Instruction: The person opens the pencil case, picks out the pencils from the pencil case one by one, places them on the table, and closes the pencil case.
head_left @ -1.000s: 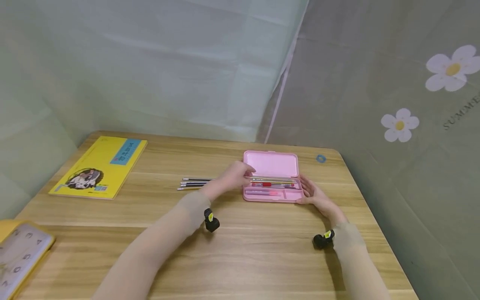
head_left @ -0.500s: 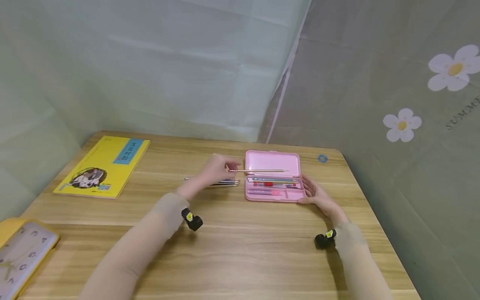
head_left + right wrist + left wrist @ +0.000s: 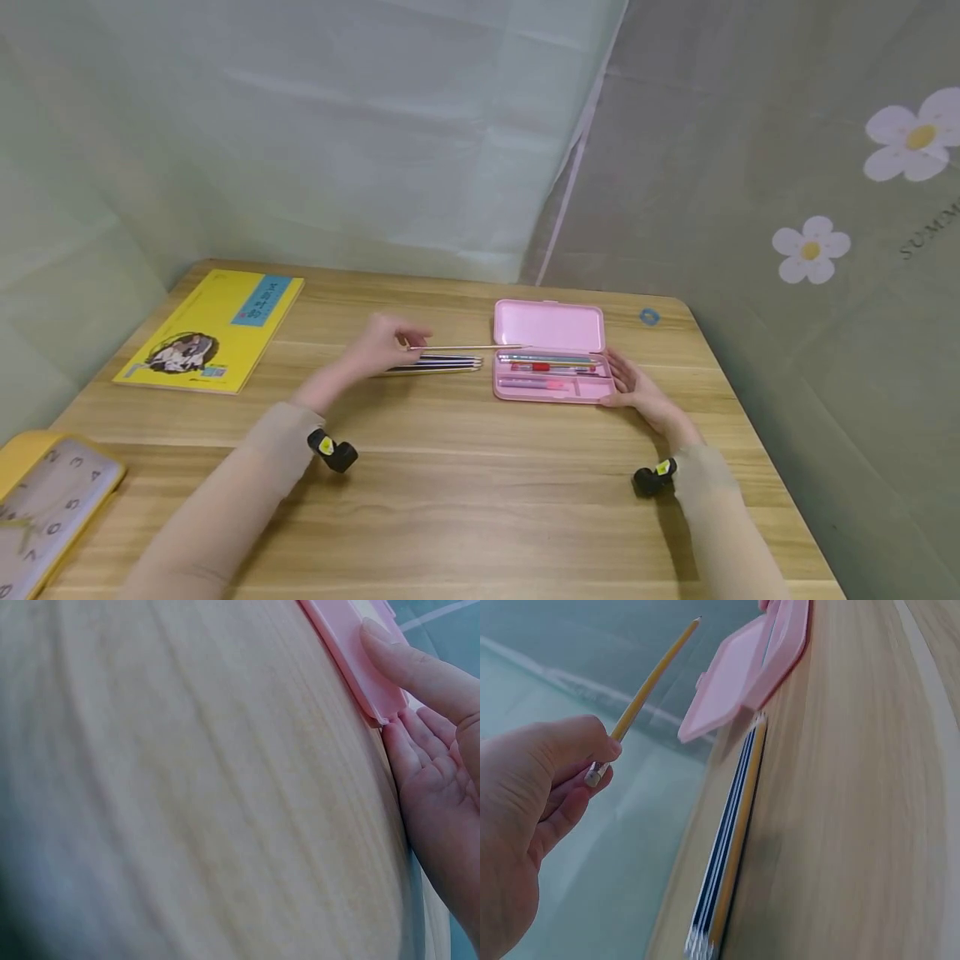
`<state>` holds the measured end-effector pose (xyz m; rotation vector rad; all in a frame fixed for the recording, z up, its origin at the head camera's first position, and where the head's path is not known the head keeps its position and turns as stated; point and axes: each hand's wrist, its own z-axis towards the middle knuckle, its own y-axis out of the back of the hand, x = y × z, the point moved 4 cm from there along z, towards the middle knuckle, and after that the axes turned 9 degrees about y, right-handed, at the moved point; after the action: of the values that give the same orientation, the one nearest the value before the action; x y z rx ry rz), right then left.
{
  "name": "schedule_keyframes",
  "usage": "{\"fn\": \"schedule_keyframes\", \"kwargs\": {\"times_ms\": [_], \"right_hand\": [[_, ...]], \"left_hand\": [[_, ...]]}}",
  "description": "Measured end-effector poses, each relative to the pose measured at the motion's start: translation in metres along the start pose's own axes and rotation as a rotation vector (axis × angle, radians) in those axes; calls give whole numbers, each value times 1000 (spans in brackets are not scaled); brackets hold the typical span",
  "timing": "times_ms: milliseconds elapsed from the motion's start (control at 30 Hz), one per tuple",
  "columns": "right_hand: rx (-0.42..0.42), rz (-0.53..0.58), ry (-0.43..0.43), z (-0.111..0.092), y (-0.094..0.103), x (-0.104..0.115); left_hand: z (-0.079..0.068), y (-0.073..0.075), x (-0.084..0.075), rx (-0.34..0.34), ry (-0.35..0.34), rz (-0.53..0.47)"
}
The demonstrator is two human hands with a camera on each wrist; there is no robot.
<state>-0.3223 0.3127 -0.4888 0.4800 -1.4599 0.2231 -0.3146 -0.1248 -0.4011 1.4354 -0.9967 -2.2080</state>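
Observation:
My left hand (image 3: 378, 346) pinches a yellow pencil (image 3: 649, 690) near its eraser end, above the table. In the head view the pencil's tip reaches toward the pink pencil case (image 3: 551, 398), which lies with its lid (image 3: 549, 325) raised. Inside the case are a red-marked pen (image 3: 530, 367), other pens or pencils and a pink pen (image 3: 532, 384) in the front compartment. My right hand (image 3: 641, 396) rests against the case's right end, thumb at the front corner, fingers fairly straight along the side. Below the left hand lies a bundle of dark striped and yellow pencils (image 3: 731, 832).
A yellow book (image 3: 210, 329) lies at the back left of the wooden table (image 3: 480, 492). At the near left stands a yellow clock (image 3: 63, 492). A small blue ring (image 3: 649, 317) lies at the back right. Curtains hang behind the table and along its right side.
My left hand has moved left from over the pencil case, carrying the yellow pencil out to above the pencil bundle. The right hand has stayed at the case's right end.

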Motion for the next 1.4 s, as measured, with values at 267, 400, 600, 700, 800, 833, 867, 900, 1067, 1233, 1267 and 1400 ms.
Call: {"fn": "schedule_keyframes", "kwargs": {"times_ms": [267, 400, 600, 700, 800, 833, 867, 900, 1067, 1233, 1267, 1400], "right_hand": [[1, 4, -7, 0, -1, 1], [-3, -3, -10, 0, -1, 2], [-5, -3, -22, 0, 0, 0], [-2, 4, -21, 1, 0, 0], [-3, 6, -20, 1, 0, 0], [-3, 5, -20, 1, 0, 0], [-2, 4, -20, 1, 0, 0], [-2, 6, -19, 0, 0, 0], [1, 13, -9, 0, -1, 2], [5, 9, 3, 0, -1, 3], [8, 7, 6, 0, -1, 3], [4, 10, 1, 0, 0, 3]], "left_hand": [[-22, 17, 25, -14, 59, 1], [-31, 21, 36, 12, 109, 8], [-42, 20, 50, 64, 196, -9], [-45, 20, 56, 86, 209, -22], [-47, 20, 59, 97, 208, -24], [-48, 20, 60, 101, 209, -21], [-48, 20, 61, 103, 210, -17], [-48, 20, 62, 107, 216, -16], [-50, 18, 66, 113, 224, -10], [-50, 16, 66, 113, 224, 3], [-49, 15, 67, 115, 226, 9], [-49, 13, 67, 131, 232, 8]]}}
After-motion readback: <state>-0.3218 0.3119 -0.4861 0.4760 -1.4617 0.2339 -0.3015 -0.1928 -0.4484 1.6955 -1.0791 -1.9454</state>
